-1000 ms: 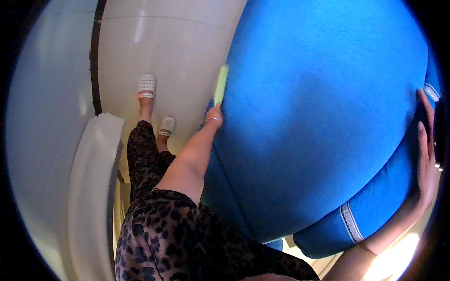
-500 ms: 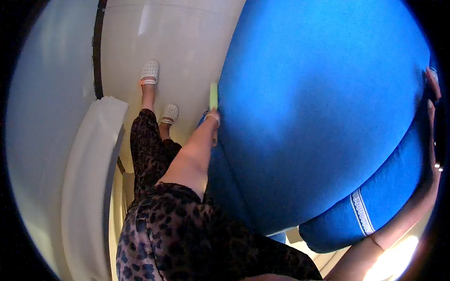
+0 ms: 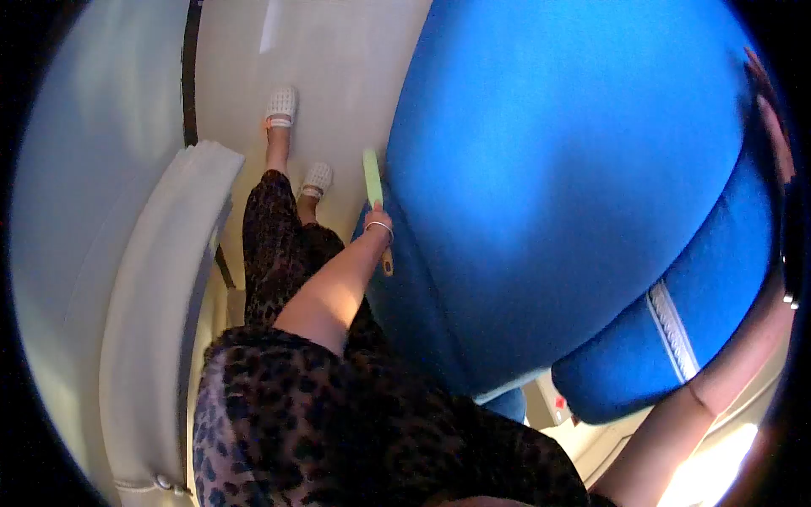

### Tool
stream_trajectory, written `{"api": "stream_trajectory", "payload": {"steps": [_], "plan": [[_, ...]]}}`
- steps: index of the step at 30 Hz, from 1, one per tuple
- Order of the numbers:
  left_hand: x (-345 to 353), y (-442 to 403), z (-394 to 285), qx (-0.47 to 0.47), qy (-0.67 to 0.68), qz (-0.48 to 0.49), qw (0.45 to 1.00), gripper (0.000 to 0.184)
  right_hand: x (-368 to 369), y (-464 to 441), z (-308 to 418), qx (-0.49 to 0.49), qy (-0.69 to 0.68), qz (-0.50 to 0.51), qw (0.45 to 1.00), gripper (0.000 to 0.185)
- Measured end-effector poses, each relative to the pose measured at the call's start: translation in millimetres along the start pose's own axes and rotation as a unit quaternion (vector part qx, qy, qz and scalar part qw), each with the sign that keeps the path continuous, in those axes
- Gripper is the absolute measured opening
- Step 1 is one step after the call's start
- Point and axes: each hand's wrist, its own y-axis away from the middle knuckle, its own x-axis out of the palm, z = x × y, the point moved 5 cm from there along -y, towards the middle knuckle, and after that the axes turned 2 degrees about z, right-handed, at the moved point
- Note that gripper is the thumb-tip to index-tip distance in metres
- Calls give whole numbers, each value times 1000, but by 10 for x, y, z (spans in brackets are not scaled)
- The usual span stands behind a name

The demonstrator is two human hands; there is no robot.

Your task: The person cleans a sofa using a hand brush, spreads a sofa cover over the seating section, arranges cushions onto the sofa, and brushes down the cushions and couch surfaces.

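Note:
My left hand [image 3: 377, 220] is closed around a brush-like tool with a long pale green head [image 3: 372, 179] and a wooden handle end [image 3: 388, 262]. It is held beside the near-left edge of a large blue fabric-covered cushioned surface [image 3: 549, 194]. At the far right, near the dark rim of the view, my right hand [image 3: 767, 97] rests on or against the blue fabric with its fingers stretched out. Only part of that hand shows. Close to my right forearm lies a blue bolster-like cushion [image 3: 617, 363] with a white patterned band [image 3: 673, 332].
A pale padded backrest or bench [image 3: 152, 321] stands on the left. My feet in white woven shoes [image 3: 281, 106] are on the light floor [image 3: 338, 68]. A white object with a red mark [image 3: 556, 401] shows below the bolster.
The brush-like tool has come into fuller view, its head now apart from the blue edge. My right hand has shifted upward along the right side. The whole view has moved slightly.

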Motion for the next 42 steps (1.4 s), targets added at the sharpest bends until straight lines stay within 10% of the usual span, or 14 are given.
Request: {"api": "stream_trajectory", "payload": {"steps": [5, 11, 30, 35, 40, 42], "plan": [[-361, 1362, -324, 249, 212, 98, 940, 36, -34, -24, 39, -4, 157, 29, 987, 48], [-275, 2117, 266, 540, -71, 242, 803, 33, 7, 128, -41, 42, 102, 14, 994, 47], [374, -79, 1060, 261, -72, 77, 960, 42, 468, 69, -135, 51, 38, 18, 998, 42], [202, -914, 715, -72, 17, 46, 996, 58, 450, 82, -144, 48, 36, 9, 998, 41], [173, -408, 369, 245, -62, 94, 963, 57, 275, 202, -195, 52, 57, -11, 997, 40], [172, -539, 496, 181, -120, 75, 973, 58, 173, 207, -311, 51, 69, -20, 996, 40]]}}
